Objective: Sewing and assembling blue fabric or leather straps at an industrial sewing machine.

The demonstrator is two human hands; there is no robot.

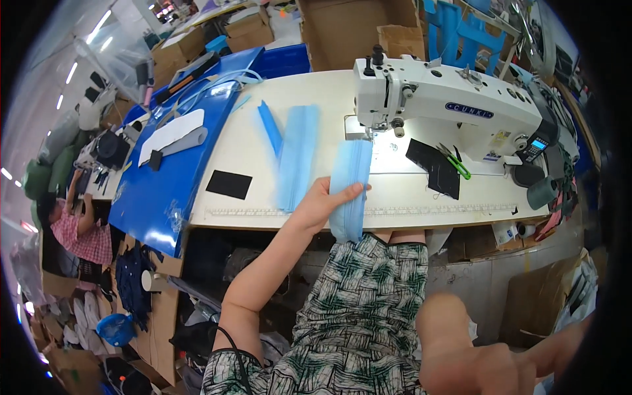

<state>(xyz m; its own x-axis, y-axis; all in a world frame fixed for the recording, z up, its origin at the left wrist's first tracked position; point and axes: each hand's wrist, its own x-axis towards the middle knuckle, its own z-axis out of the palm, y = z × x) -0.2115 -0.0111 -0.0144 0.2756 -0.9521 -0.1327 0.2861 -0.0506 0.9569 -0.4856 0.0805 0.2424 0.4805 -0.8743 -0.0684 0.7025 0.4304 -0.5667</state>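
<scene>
My left hand (339, 197) grips a light-blue fabric strip (351, 164) over the table's front edge, thumb on top. A lengthwise seam, perhaps a zipper, runs along the strip. Its upper end lies just in front of the needle area of the white sewing machine (454, 92), and its lower end hangs towards my lap. A second light-blue strip (299, 155) lies to the left, with a narrow darker blue piece (269, 125) beside it. My right hand (490, 368) is off the table at the lower right, close to the camera; its fingers are blurred and partly cut off.
Right of the needle, green-handled scissors (456, 162) rest by black fabric pieces (434, 168). A black rectangle (229, 184) and a ruler strip (296, 212) are on the white table. A blue panel (178, 151) borders its left side. Another person (79, 227) sits far left.
</scene>
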